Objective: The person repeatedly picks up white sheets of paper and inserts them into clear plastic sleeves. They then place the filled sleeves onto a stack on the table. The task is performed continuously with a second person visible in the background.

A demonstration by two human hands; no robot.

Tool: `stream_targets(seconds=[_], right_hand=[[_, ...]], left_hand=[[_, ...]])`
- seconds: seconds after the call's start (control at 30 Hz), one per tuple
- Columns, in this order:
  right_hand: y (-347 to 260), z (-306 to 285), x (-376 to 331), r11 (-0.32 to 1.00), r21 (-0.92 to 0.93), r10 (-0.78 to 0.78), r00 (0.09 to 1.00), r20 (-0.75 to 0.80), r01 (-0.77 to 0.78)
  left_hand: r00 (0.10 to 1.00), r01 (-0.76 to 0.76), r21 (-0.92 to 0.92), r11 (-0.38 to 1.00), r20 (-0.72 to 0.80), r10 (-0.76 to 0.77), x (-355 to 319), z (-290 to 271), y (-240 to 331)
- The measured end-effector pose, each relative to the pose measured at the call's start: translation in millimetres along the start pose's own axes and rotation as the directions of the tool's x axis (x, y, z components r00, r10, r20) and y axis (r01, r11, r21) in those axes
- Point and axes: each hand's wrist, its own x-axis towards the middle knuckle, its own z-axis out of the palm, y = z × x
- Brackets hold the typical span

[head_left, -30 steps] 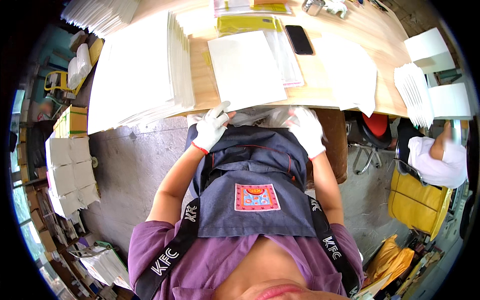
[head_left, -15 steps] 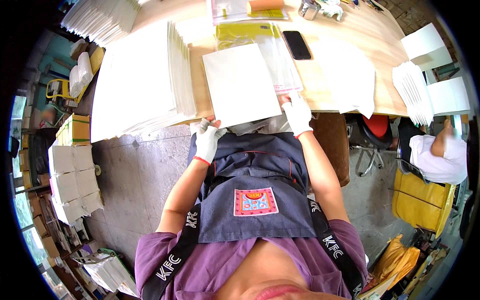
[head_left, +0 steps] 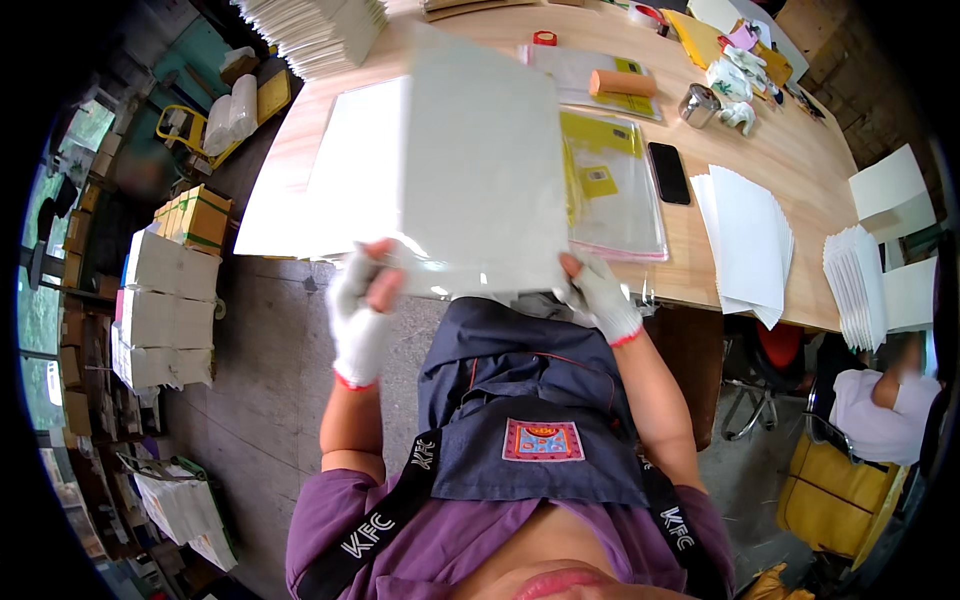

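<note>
Both my hands, in white fingerless gloves with red cuffs, hold up a large white sheet in a clear plastic sleeve (head_left: 482, 165). My left hand (head_left: 365, 300) is closed on its lower left corner. At the lower right corner, my right hand (head_left: 597, 292) pinches the edge with thumb and fingers. The sleeve's loose, shiny lower edge hangs between them, and its upper part is slightly blurred. Behind it on the left lies a stack of large white sheets (head_left: 350, 170), partly hidden. To the right, clear plastic sleeves with yellow print (head_left: 620, 215) lie flat on the table.
The wooden table (head_left: 690, 235) carries a black phone (head_left: 669, 173), an orange roll (head_left: 622, 83), a metal cup (head_left: 699, 104) and fanned white sheets (head_left: 748, 240). White stacks (head_left: 165, 310) stand on the floor at left. Another person (head_left: 885, 410) sits at far right.
Both hands have raised the white sheet off the sleeves and moved it left, toward the large stack. The whole view has shifted, showing more of the table's far side.
</note>
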Motion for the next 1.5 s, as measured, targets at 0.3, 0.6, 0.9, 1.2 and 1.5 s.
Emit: stream_targets(seconds=[0.3,0.6,0.9,1.2,1.5], right_hand=[[-26.0,116.2,69.3,0.905,-0.362,-0.211,0.975,0.075,0.223],[22.3,-84.2,-63.1,0.946,-0.29,-0.288,0.794,-0.535,0.147],[-13.3,-239.1,-134.5,0.995,-0.022,-0.064,0.47,-0.88,0.094],[-0.8,-272.9,-115.9,0.949,0.162,-0.007,0.533,-0.846,0.269],[34.3,-251.6,-158.7,0.765,0.568,0.12,0.799,-0.589,0.304]], left_hand=[[0.974,0.042,0.472,0.88,-0.216,0.069,52.6,-96.7,-79.2],[0.97,-0.12,0.33,0.936,-0.162,0.182,-74.0,12.4,-187.3],[0.621,-0.738,0.431,0.52,0.736,0.271,-21.2,188.7,-155.0],[0.694,-0.72,0.626,0.301,0.638,0.333,74.8,259.5,-182.2],[0.62,-0.75,0.468,0.467,0.745,0.249,30.6,218.7,-153.2]])
